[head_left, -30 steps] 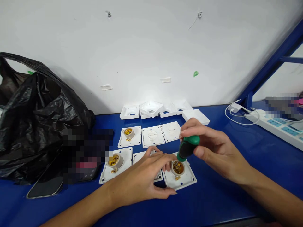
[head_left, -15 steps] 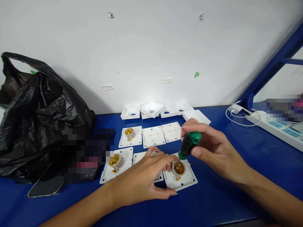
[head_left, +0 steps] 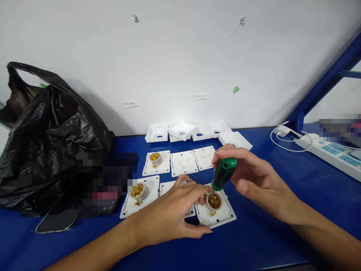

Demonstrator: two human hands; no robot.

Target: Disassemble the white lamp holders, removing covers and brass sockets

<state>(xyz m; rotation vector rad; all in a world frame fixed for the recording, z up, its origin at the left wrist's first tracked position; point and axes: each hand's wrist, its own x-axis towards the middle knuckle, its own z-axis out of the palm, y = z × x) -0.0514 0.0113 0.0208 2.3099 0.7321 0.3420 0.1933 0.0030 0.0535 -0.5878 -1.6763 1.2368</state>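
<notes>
My right hand [head_left: 251, 180] is closed round a small screwdriver [head_left: 223, 174] with a green and black handle. Its tip reaches down into the brass socket of a white square lamp-holder plate [head_left: 218, 213] on the blue table. My left hand [head_left: 172, 214] rests on the table beside that plate, fingertips pressed against the socket's left side and thumb along its near edge. It partly covers another white plate [head_left: 166, 186].
More white plates lie in two rows, two with brass sockets [head_left: 138, 192] [head_left: 156, 159]; white back covers [head_left: 182, 130] sit by the wall. A black plastic bag [head_left: 42, 139] and a phone [head_left: 58, 222] lie left. A white power strip [head_left: 332, 154] with cable lies right.
The screwdriver handle has tilted and turned slightly in my right fingers. My left hand has stayed on the plate. The camera has drifted a little.
</notes>
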